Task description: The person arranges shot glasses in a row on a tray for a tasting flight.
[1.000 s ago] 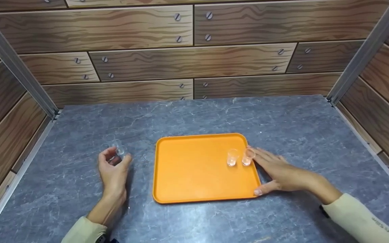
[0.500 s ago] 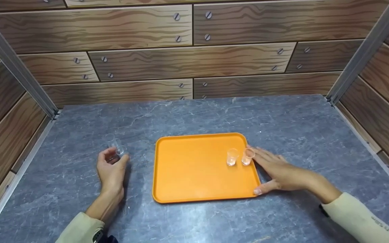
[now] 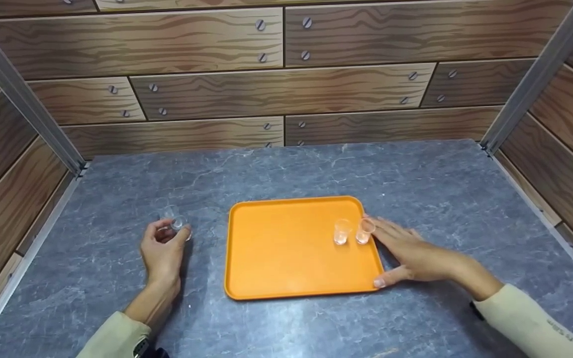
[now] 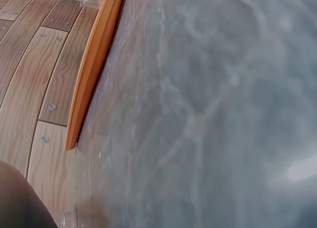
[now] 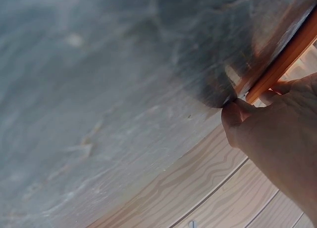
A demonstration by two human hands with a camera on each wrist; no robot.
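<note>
A small clear glass (image 3: 173, 220) stands on the grey table (image 3: 286, 164) left of the orange tray (image 3: 281, 258). My left hand (image 3: 169, 232) grips it between thumb and fingers. Two more clear glasses (image 3: 342, 231) (image 3: 365, 230) stand side by side on the tray near its right rim. My right hand (image 3: 390, 248) lies flat on the table against that rim, fingers straight, close to the right-hand glass. Its thumb (image 5: 233, 116) touches the tray's front right corner (image 5: 287, 59). The left wrist view shows the tray's edge (image 4: 94, 64) and bare table.
Wood-patterned panels (image 3: 286, 89) wall the table at the back and both sides, with metal posts (image 3: 23, 99) in the corners. Grey table surface stretches behind the tray and in front of it.
My left hand has drawn its thumb and fingers in round the small glass, which has shifted slightly towards me. My right hand and the tray have not moved.
</note>
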